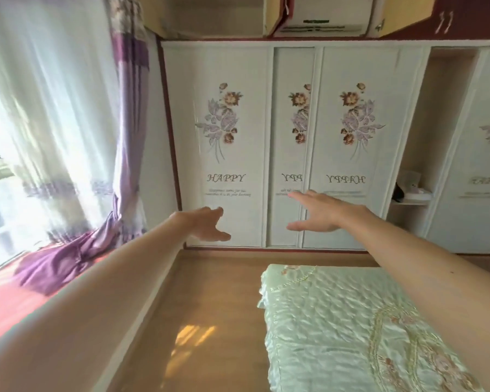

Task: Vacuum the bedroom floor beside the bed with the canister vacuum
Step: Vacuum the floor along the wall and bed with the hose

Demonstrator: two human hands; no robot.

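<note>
I have both arms stretched out ahead of me, toward the white wardrobe (232,137) with its flower prints. The left grip (207,224) is a bare hand with fingers straight and thumb spread wide, holding nothing. The right grip (317,213) is the same, palm down, fingers apart and clamped on nothing. Both hover in the air above the far end of the floor (210,306), a strip of light wood that runs between the bed (351,321) on my right and the red window seat (6,306) on my left. A patch of sunlight lies on the boards. A purple curtain (130,137) hangs tied back by the window. Where the canister vacuum stands I cannot tell from this view.
</note>
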